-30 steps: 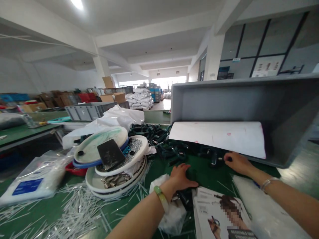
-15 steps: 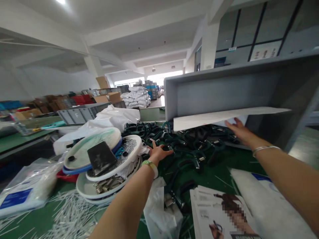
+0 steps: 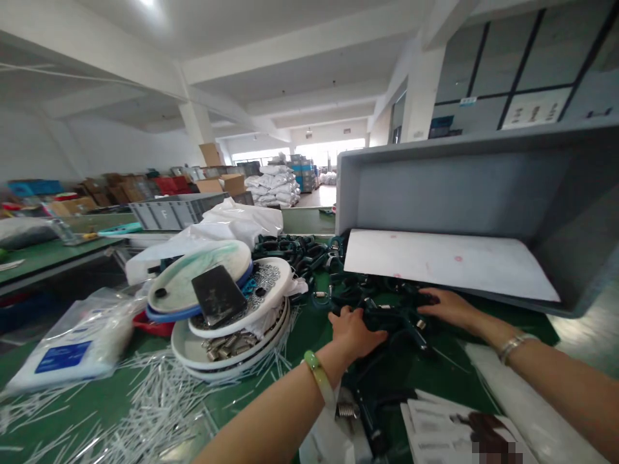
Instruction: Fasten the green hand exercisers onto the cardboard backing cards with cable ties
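On the green surface [image 3: 314,325], left hand [image 3: 355,332] and right hand [image 3: 447,306] curve at dark handles [image 3: 387,317]; grip closure unclear; low, gentle fingers should limit snagging.

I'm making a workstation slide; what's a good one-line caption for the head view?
Left hand and right hand among dark hand grips on a green workbench, near a grey crate.

Dark teal grips [image 3: 387,318]; green tabletop [image 3: 309,335]; grey crate [image 3: 435,190]; white sheet [image 3: 435,261], reddish spots; green-and-cream bangle [image 3: 316,375]
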`<action>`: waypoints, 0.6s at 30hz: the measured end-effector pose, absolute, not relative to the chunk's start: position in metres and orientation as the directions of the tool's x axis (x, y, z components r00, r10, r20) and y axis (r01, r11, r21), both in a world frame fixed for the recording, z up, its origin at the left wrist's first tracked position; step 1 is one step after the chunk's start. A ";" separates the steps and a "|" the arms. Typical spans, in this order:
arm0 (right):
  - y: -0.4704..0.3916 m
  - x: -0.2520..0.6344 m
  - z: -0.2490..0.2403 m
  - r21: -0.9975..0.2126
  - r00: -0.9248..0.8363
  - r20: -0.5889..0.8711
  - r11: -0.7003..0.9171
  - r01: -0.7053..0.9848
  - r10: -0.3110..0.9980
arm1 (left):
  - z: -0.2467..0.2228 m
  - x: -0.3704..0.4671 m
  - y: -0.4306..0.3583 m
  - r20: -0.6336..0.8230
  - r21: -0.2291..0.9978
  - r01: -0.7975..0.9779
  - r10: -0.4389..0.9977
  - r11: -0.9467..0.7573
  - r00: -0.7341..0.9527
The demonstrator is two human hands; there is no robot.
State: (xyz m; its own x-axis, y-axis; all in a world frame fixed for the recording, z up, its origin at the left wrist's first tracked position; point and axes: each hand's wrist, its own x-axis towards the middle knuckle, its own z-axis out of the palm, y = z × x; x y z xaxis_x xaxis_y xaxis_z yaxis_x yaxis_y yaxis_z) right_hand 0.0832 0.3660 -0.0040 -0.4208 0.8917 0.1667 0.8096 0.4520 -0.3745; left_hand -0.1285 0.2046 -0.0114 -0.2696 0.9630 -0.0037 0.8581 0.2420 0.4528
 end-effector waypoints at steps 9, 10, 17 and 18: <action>0.356 0.059 0.014 -0.128 -0.530 0.036 0.530 0.838 0.847 | 0.000 -0.147 0.184 0.136 0.545 0.833 0.970 0.096 -0.201; 0.361 0.054 0.011 -0.128 -0.520 0.033 0.520 0.844 0.853 | 0.002 -0.157 0.195 0.142 0.549 0.818 0.945 0.172 -0.294; 0.386 0.054 -0.012 -0.161 -0.258 -0.021 0.252 0.954 0.966 | -0.021 -0.205 0.272 0.012 0.545 0.788 0.938 0.285 -0.348; 0.387 0.060 -0.010 -0.176 -0.300 -0.035 0.290 0.941 0.953 | -0.026 -0.202 0.274 0.009 0.547 0.795 0.948 0.261 -0.318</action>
State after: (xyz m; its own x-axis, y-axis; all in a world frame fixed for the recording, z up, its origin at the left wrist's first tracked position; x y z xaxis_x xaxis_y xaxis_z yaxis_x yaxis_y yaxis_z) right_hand 0.0601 0.3867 -0.0101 -0.3004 0.9532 -0.0351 0.9407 0.2899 -0.1763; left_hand -0.2024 0.2741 -0.0262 -0.3176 0.9482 0.0085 0.7953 0.2614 0.5470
